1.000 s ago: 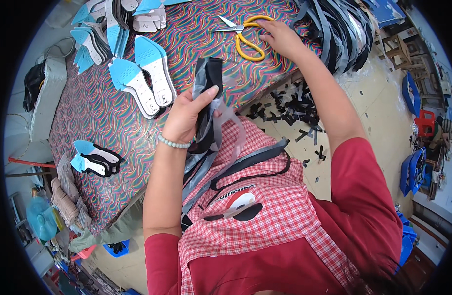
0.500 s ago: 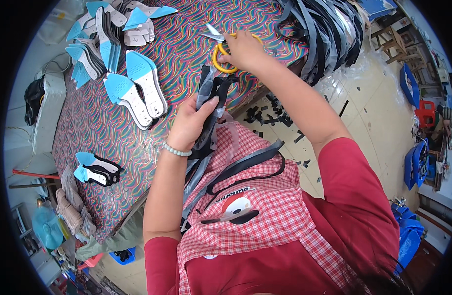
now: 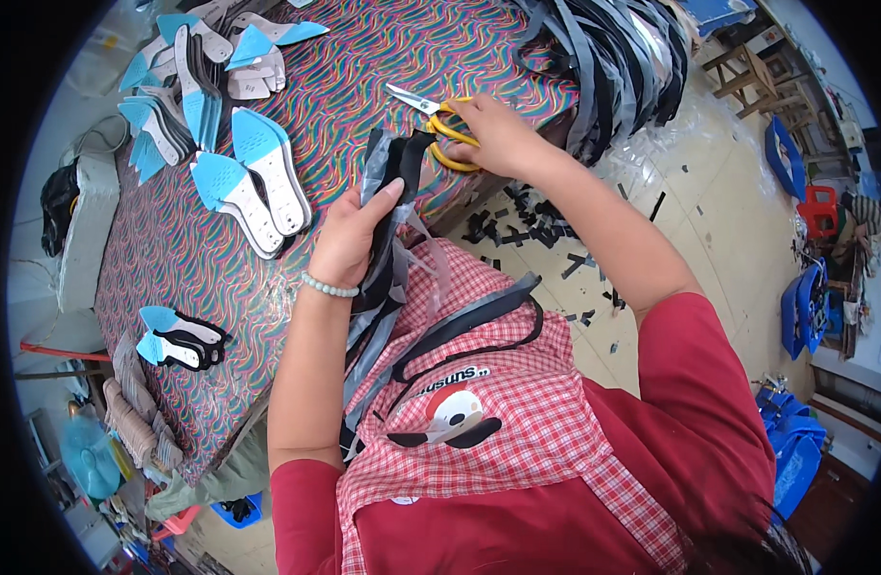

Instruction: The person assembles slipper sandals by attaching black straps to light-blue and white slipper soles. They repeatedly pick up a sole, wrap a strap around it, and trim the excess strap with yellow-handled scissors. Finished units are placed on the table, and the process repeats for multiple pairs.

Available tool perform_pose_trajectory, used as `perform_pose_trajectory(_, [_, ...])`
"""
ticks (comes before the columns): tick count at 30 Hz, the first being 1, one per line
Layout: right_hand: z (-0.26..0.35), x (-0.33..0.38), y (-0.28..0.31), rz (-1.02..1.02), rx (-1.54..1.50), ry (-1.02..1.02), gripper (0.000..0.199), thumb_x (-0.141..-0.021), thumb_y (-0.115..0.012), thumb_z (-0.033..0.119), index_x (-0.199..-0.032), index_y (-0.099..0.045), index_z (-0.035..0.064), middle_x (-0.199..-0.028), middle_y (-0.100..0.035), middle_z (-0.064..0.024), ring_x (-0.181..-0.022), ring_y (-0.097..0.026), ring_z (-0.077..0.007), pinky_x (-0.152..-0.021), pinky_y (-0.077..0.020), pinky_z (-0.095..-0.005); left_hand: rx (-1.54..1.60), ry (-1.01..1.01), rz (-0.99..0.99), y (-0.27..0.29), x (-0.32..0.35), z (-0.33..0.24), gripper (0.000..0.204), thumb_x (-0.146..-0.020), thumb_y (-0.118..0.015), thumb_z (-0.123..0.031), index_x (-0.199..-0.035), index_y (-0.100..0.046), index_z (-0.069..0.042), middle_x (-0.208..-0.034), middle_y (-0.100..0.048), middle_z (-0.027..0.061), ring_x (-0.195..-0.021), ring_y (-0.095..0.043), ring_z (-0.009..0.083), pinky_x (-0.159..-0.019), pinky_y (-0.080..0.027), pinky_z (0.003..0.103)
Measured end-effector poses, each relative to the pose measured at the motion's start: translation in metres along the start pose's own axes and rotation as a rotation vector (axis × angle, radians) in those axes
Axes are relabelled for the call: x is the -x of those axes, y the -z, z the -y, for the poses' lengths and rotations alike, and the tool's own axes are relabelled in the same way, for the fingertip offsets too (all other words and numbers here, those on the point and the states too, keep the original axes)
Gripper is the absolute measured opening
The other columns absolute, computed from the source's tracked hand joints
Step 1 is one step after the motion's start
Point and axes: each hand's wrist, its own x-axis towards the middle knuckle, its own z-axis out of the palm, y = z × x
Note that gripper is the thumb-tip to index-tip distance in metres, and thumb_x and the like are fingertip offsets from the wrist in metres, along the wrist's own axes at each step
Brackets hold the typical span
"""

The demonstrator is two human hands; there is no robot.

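My left hand (image 3: pixel 352 230) is closed around a bunch of black and grey strips (image 3: pixel 388 177), their ends sticking up past the thumb. The strips' lower lengths hang down over my red checked apron (image 3: pixel 517 422). In my right hand (image 3: pixel 498 139) is a pair of scissors (image 3: pixel 445 123) with yellow handles, my fingers in the loops. The blades look slightly apart and point to the upper left, above the strip ends and not touching them.
Blue-and-white insoles (image 3: pixel 258 182) lie in pairs and piles on the patterned tablecloth (image 3: pixel 354 57). More strips (image 3: pixel 613 67) drape over the table's far right edge. Black scraps (image 3: pixel 532 225) litter the tiled floor. Blue baskets (image 3: pixel 807 307) and a red stool (image 3: pixel 817 211) stand at the right.
The scissors have come down and turned their blades further left. My left hand has shifted slightly left with the strips, whose ends now fan out more.
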Motion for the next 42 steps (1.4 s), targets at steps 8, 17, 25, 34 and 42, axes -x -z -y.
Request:
perform_pose_trajectory(8, [-0.012,0.040,0.028,-0.023,-0.888,-0.245,0.061,-0.082,-0.069,0.024,-0.133,-0.043,0.0040,-0.104,-0.063,-0.0133,-0.096,-0.061,-0.0172,-0.081,-0.0491,-0.0288,-0.031,-0.029,0.024,-0.004,0.010,-0.007,0.018,-0.092,-0.060,-0.018,-0.102,-0.060,-0.003,-0.084,-0.065,0.0009,-0.067,-0.059,0.0074,-0.062,-0.049,0.023])
perform_pose_trajectory(17, [0.037,0.166,0.047,0.586,-0.867,-0.221,0.088,-0.087,-0.060,0.049,-0.148,-0.014,0.0043,-0.136,-0.040,-0.0266,-0.127,-0.041,-0.0343,-0.104,-0.0328,-0.0378,-0.072,0.207,0.246,-0.019,0.005,-0.004,0.019,-0.092,-0.060,-0.015,-0.104,-0.061,-0.001,-0.090,-0.067,0.0020,-0.073,-0.062,0.0078,-0.067,-0.050,0.023])
perform_pose_trajectory(25, [0.032,0.165,0.031,0.522,-0.758,-0.307,0.096,-0.084,-0.057,0.059,-0.146,-0.017,-0.0009,-0.128,-0.045,-0.0254,-0.119,-0.047,-0.0366,-0.101,-0.0355,-0.0369,-0.045,0.178,0.146,-0.040,0.003,0.001,0.021,-0.092,-0.059,-0.017,-0.105,-0.062,-0.001,-0.089,-0.066,0.0017,-0.072,-0.061,0.0075,-0.067,-0.051,0.023])
perform_pose_trajectory(34, [0.025,0.170,0.030,0.466,-0.870,-0.215,0.088,-0.087,-0.062,0.040,-0.150,-0.011,0.0073,-0.127,-0.043,-0.0198,-0.118,-0.044,-0.0297,-0.101,-0.0330,-0.0361,-0.212,0.272,0.338,-0.048,-0.005,0.016,0.021,-0.093,-0.057,-0.011,-0.111,-0.059,0.000,-0.098,-0.066,0.0026,-0.083,-0.061,0.0082,-0.077,-0.049,0.025])
perform_pose_trajectory(42, [0.027,0.173,0.019,0.250,-0.746,-0.200,0.062,-0.084,-0.070,0.033,-0.132,-0.046,0.0008,-0.107,-0.056,-0.0165,-0.098,-0.056,-0.0273,-0.082,-0.0442,-0.0333,-0.298,0.319,0.362,-0.050,-0.006,0.017,0.022,-0.092,-0.060,-0.016,-0.107,-0.062,-0.001,-0.095,-0.065,0.0001,-0.081,-0.058,0.0055,-0.074,-0.047,0.021])
